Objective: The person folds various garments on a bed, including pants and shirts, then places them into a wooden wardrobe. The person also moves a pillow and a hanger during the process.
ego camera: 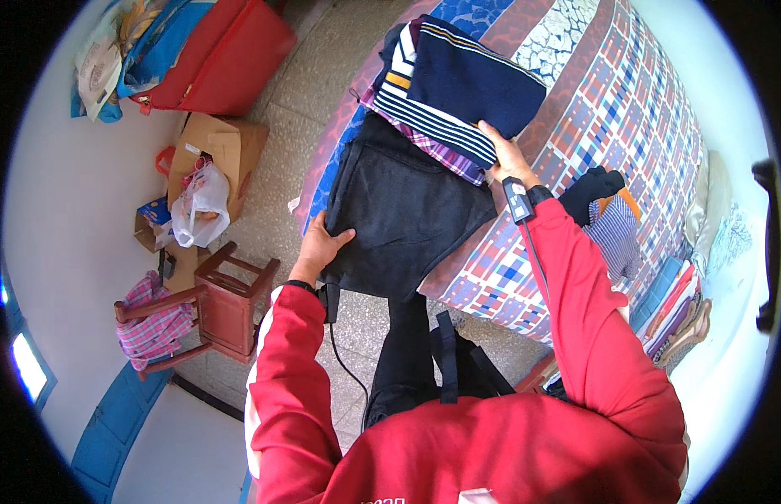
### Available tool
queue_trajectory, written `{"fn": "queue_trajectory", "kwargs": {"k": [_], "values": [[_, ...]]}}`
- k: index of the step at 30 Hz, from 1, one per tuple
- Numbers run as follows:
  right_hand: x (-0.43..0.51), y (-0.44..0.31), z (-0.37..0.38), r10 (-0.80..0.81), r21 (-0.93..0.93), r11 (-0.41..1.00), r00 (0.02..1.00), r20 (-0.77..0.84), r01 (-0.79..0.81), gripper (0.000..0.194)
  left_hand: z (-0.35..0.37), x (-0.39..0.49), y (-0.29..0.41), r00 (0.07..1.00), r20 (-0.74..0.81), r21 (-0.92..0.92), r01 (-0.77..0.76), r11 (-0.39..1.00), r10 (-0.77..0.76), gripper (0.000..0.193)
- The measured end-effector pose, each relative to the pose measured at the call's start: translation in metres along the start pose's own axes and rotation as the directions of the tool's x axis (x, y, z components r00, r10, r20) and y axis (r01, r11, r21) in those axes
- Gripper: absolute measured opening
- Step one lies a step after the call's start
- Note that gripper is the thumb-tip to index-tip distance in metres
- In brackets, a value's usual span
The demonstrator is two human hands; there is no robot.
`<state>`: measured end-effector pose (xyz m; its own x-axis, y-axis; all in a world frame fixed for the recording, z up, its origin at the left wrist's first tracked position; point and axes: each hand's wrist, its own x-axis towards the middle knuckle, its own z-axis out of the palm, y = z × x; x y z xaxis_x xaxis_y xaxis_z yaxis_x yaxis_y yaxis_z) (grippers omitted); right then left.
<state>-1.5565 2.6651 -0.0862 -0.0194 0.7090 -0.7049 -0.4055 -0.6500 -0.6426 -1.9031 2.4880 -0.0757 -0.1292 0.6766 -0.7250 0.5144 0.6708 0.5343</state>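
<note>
A dark garment of black cloth (409,214), folded into a broad flat shape, lies at the bed's near corner and hangs past its edge. My left hand (321,249) grips its left border, thumb on top. Farther up, a folded navy garment (475,79) with white and mustard stripes rests on a purple plaid garment (450,154), overlapping the black cloth's far end. My right hand (509,156) pinches the navy garment's near right corner, with the thumb above and the other fingers mostly hidden.
The bed bears a patterned bedspread (623,107). To the right lie black socks (592,189), a striped cloth (617,236) and stacked folded textiles (664,302). A wooden chair (226,309), a cardboard box (239,157) and a red suitcase (233,60) stand on the left.
</note>
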Motion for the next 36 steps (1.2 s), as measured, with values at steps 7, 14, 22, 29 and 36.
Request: {"fn": "queue_trajectory", "kwargs": {"k": [7, 14, 22, 29, 36], "values": [[-0.043, -0.025, 0.012, -0.096, -0.230, 0.969, 0.995, -0.015, 0.090, 0.039, 0.023, -0.079, 0.063, 0.890, -0.144, 0.259, -0.388, 0.885, 0.432, 0.051], [-0.106, -0.087, -0.036, -0.107, -0.356, 0.930, 0.994, -0.018, 0.094, 0.030, 0.081, -0.145, 0.128, 0.783, 0.018, 0.393, -0.577, 0.716, 0.621, 0.029], [-0.186, -0.181, -0.165, -0.218, -0.631, 0.757, 0.976, 0.003, 0.171, 0.030, 0.119, -0.207, 0.188, 0.737, 0.019, 0.164, -0.669, 0.725, 0.675, 0.032], [-0.279, -0.238, -0.303, -0.323, -0.585, 0.788, 0.937, -0.129, 0.191, 0.042, 0.140, -0.251, 0.287, 0.553, 0.046, -0.042, -0.831, 0.555, 0.832, 0.032], [-0.399, -0.315, -0.365, -0.472, -0.521, 0.800, 0.848, -0.240, 0.298, 0.049, 0.132, -0.304, 0.396, 0.437, 0.043, -0.185, -0.880, 0.437, 0.898, 0.040]]}}
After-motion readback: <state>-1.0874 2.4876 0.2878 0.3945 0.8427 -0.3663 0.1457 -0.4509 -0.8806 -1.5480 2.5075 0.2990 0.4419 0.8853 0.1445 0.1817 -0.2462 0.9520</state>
